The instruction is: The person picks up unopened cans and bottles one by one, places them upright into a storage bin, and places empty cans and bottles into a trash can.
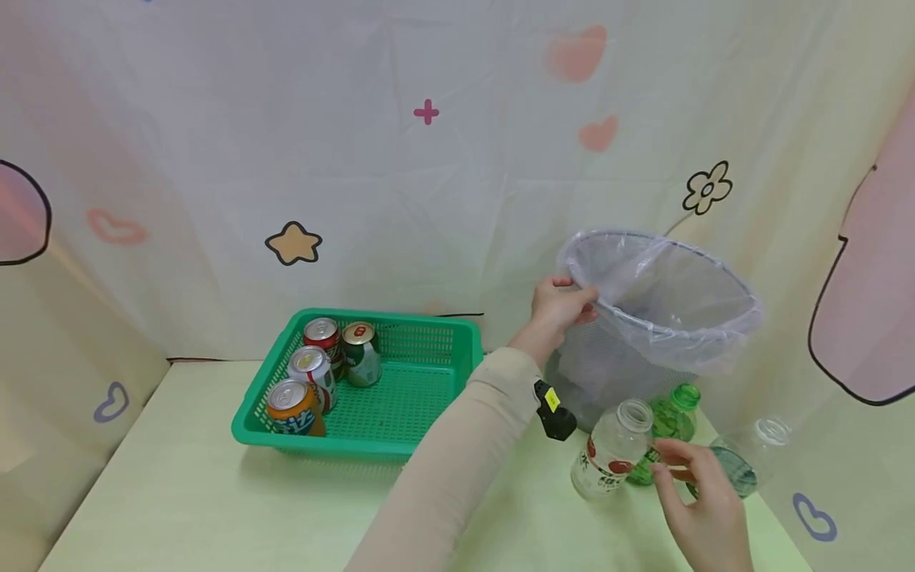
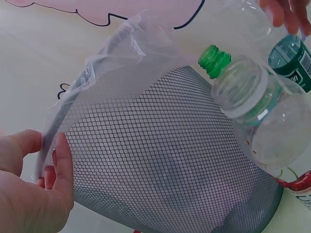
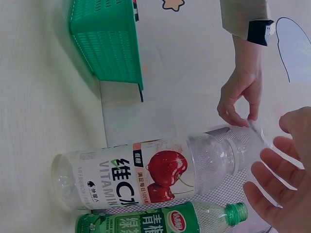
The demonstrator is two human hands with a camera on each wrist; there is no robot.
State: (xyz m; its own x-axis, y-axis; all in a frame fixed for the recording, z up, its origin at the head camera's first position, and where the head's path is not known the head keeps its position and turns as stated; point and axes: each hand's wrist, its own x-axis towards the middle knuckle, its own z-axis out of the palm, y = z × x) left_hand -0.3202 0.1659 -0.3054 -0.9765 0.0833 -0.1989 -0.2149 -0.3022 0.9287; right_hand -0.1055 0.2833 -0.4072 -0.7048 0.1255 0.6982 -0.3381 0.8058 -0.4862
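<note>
My left hand (image 1: 557,311) pinches the near-left rim of a grey mesh waste bin (image 1: 600,373), thumb and fingers on either side of it. A thin clear plastic liner (image 2: 114,56) folds over that rim. In front of the bin stands an uncapped clear bottle (image 1: 604,469) with a cherry label. Behind it is a green-tinted bottle (image 1: 675,417), and a clear bottle with a dark green label (image 1: 739,473) stands to the right. My right hand (image 1: 704,508) is beside the bottles, its fingers loosely bent with nothing held. In the right wrist view its fingers (image 3: 277,174) are spread near the cherry bottle's neck.
A green plastic basket (image 1: 357,450) sits left of the bin. Several drink cans stand along its left side, among them an orange can (image 1: 293,409) and a dark green can (image 1: 362,357). A printed curtain (image 1: 457,199) hangs behind the pale table (image 1: 179,492).
</note>
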